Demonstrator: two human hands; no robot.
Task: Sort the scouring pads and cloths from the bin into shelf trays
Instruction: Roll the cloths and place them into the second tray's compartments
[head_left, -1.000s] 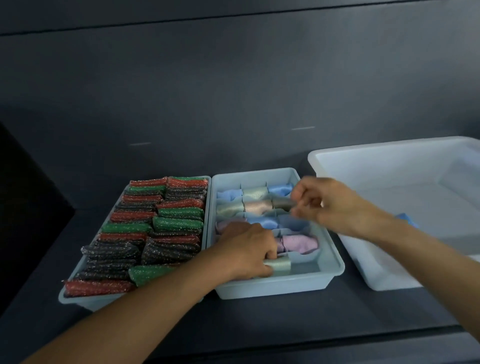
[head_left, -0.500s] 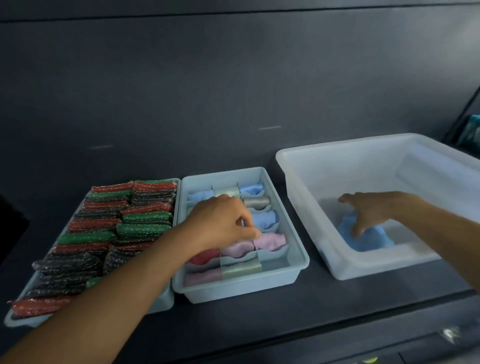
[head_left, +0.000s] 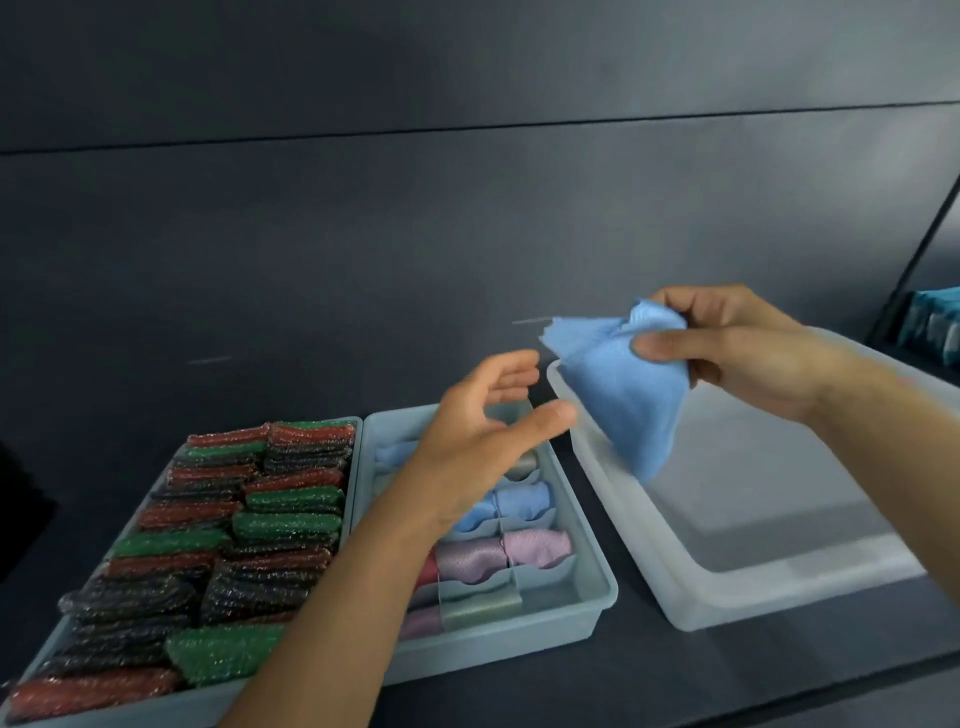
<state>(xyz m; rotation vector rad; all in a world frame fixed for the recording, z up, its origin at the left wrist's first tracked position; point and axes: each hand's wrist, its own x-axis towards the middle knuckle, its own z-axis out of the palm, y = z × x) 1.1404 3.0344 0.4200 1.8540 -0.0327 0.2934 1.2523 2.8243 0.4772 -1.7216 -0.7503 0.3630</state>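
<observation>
My right hand (head_left: 748, 348) pinches a light blue cloth (head_left: 621, 384) btwn thumb and fingers, held up in the air above the bin's left rim; the cloth hangs down in a loose point, its lower tip in front of the bin's inside. My left hand (head_left: 483, 436) is open, fingers spread and curled a bit, thumb out toward the cloth, close to it but not touching, holding nothing. It hovers over the far end of the divided cloth tray (head_left: 587, 613).

White translucent bin (head_left: 727, 597) sits at the right of the dark shelf (head_left: 571, 691), no other cloth visible inside. Just left of it, the cloth tray w/ compartments: rolled cloths in blue (head_left: 522, 501), pink (head_left: 535, 548), pale green (head_left: 480, 605); some hidden by my forearm. Left of that, touching it, the scouring pad tray (head_left: 356, 467), packed w/ rows of glittery red, green and black scouring pads (head_left: 249, 525), reaching the shelf's front left corner.
</observation>
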